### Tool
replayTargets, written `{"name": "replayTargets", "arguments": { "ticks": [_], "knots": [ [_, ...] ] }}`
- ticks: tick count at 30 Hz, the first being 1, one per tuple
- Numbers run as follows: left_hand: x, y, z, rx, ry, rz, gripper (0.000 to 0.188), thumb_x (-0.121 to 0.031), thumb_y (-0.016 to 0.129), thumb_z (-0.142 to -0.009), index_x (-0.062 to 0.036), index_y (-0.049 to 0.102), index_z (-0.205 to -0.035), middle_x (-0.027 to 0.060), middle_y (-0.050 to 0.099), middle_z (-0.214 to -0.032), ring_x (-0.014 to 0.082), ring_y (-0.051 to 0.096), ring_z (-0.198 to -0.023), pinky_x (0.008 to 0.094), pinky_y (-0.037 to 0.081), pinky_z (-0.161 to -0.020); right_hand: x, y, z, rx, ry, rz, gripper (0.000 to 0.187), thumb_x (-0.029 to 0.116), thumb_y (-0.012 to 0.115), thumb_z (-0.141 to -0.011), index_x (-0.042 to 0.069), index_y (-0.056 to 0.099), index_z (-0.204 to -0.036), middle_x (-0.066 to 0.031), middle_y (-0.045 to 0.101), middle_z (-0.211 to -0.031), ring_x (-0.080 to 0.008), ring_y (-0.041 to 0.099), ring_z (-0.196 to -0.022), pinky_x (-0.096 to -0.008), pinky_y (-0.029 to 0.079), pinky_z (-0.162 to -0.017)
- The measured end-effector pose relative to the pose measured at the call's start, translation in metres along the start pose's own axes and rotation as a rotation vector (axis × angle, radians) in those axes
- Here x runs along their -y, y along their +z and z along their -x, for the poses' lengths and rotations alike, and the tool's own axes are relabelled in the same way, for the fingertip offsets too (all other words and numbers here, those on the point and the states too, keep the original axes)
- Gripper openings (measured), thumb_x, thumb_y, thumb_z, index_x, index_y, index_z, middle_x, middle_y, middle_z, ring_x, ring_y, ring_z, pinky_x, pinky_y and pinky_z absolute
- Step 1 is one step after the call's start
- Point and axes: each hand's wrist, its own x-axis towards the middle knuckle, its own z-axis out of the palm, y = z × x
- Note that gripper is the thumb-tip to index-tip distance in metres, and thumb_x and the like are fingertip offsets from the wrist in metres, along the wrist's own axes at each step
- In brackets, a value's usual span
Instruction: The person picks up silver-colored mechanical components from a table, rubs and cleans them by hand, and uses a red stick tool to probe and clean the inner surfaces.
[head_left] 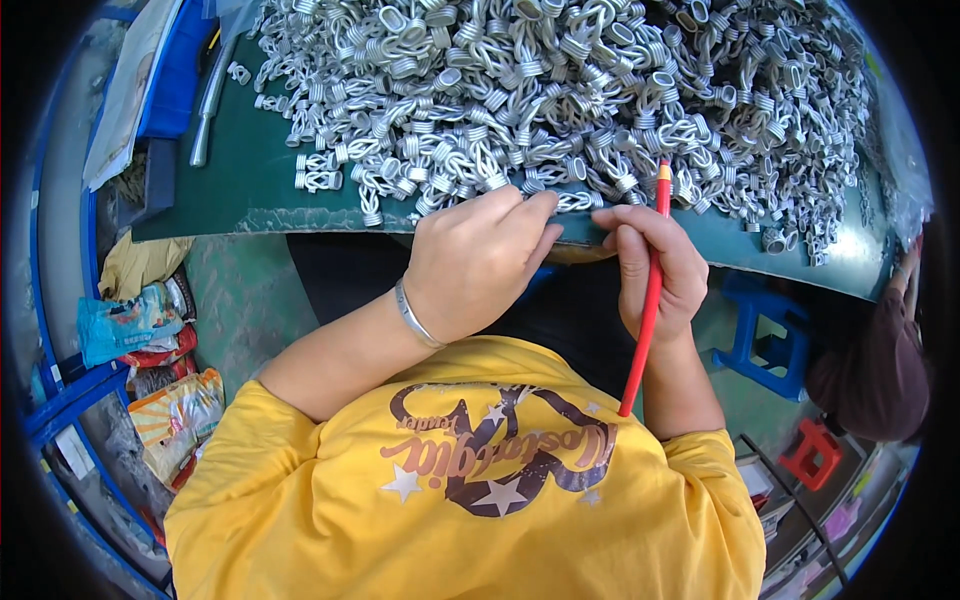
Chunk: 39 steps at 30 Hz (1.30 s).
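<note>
A large heap of small silver-grey metal pieces (520, 95), twisted loops with ridged, hollow oval ends, covers most of the green tabletop (250, 170). My left hand (478, 262) is closed at the table's near edge, its fingers curled beside the lowest pieces. Whatever lies in its grip is hidden by the back of the hand. To its right, a slim red stick (648, 315) with a yellow band near the upper end is held in my right hand (662, 265). The stick slants across the palm, its top reaching the heap. My right thumb and index finger bend toward the left hand.
A long metal tool (208, 105) lies left of the heap beside a blue bin (178, 75). Filled bags (178, 415) sit on the left shelving. On the right are a blue stool (765, 340), a red stool (812, 455) and another person's dark sleeve (870, 370).
</note>
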Motion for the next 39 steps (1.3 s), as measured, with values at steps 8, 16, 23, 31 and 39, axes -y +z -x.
{"name": "replayTargets", "arguments": {
  "ticks": [8, 16, 23, 31, 39],
  "knots": [
    [0.003, -0.002, 0.003, -0.086, -0.018, 0.135, 0.019, -0.002, 0.071, -0.065, -0.0047, 0.061, -0.081, 0.0045, 0.05, -0.059, 0.0162, 0.048, -0.044, 0.0259, 0.039, -0.04, -0.008, 0.006, -0.007, 0.089, -0.284, 0.227, 0.025, -0.007, 0.064, -0.061, 0.002, 0.058, -0.083, -0.0147, 0.061, -0.085, -0.0278, 0.058, -0.068, -0.0323, 0.047, -0.059],
    [0.009, -0.022, 0.03, -0.05, 0.001, 0.19, 0.022, 0.002, 0.071, -0.064, -0.0011, 0.06, -0.082, 0.0053, 0.05, -0.059, 0.0141, 0.048, -0.045, 0.0231, 0.039, -0.042, -0.007, 0.015, -0.007, -0.003, -0.316, 0.316, 0.025, -0.008, 0.063, -0.06, 0.002, 0.058, -0.082, -0.013, 0.06, -0.081, -0.0268, 0.057, -0.066, -0.0309, 0.047, -0.057],
    [0.009, -0.009, 0.025, -0.078, -0.107, 0.049, 0.028, -0.005, 0.07, -0.068, -0.0015, 0.058, -0.094, 0.0064, 0.053, -0.062, 0.0164, 0.052, -0.046, 0.0252, 0.043, -0.043, 0.001, 0.017, -0.012, 0.024, -0.435, 0.256, 0.023, -0.006, 0.064, -0.062, 0.001, 0.058, -0.082, -0.0131, 0.061, -0.082, -0.027, 0.057, -0.066, -0.0314, 0.047, -0.058],
    [0.011, -0.003, 0.03, -0.157, -0.062, 0.019, 0.019, -0.002, 0.068, -0.069, -0.0012, 0.058, -0.086, 0.0083, 0.056, -0.066, 0.0199, 0.057, -0.05, 0.0276, 0.046, -0.045, 0.009, 0.023, -0.025, 0.185, -0.457, 0.397, 0.021, 0.002, 0.06, -0.061, 0.004, 0.058, -0.082, -0.0095, 0.062, -0.087, -0.0246, 0.056, -0.07, -0.0319, 0.044, -0.059],
    [-0.001, -0.01, 0.032, -0.148, -0.328, 0.337, 0.023, -0.001, 0.068, -0.071, 0.0007, 0.059, -0.091, 0.0051, 0.056, -0.067, 0.008, 0.054, -0.051, 0.023, 0.045, -0.046, 0.013, 0.018, -0.02, 0.124, -0.514, 0.261, 0.02, -0.001, 0.063, -0.059, 0.004, 0.054, -0.077, -0.0088, 0.06, -0.08, -0.0249, 0.056, -0.066, -0.0319, 0.044, -0.056]
  ]
}}
